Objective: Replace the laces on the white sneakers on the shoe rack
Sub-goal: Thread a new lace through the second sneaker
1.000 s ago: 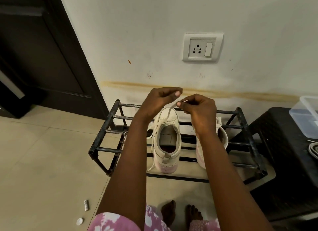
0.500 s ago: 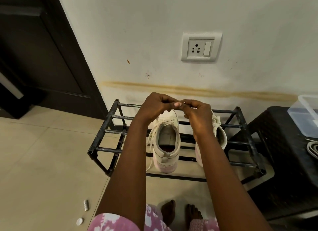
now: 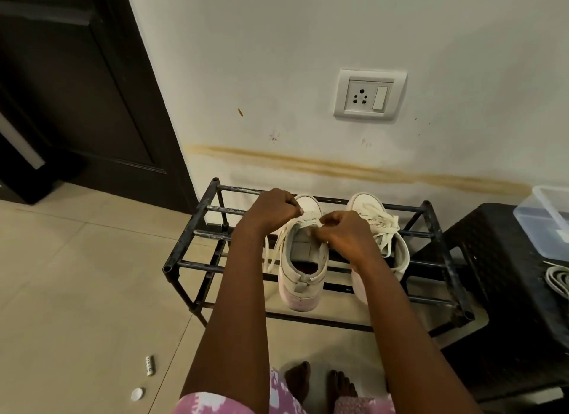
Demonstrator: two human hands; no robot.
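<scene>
Two white sneakers stand on the black metal shoe rack (image 3: 184, 247) against the wall, toes toward the wall. Over the left sneaker (image 3: 303, 278), my left hand (image 3: 271, 211) and my right hand (image 3: 341, 233) each grip a part of its cream lace (image 3: 274, 250), with curled fingers near the top eyelets. Loose lace ends hang down the shoe's left side. The right sneaker (image 3: 385, 228) is laced, its lace lying in loose loops on top; my right forearm hides its heel.
A dark stool (image 3: 492, 290) stands right of the rack, with a clear plastic box (image 3: 545, 222) and white coiled laces (image 3: 558, 279) on it. A dark door (image 3: 77, 90) is at left. Small white bits (image 3: 149, 366) lie on the tiled floor. My bare feet (image 3: 320, 383) are below the rack.
Both hands have dropped from above the rack down onto the left sneaker's opening and drawn slightly apart. The right sneaker's laces, hidden before, are now in view.
</scene>
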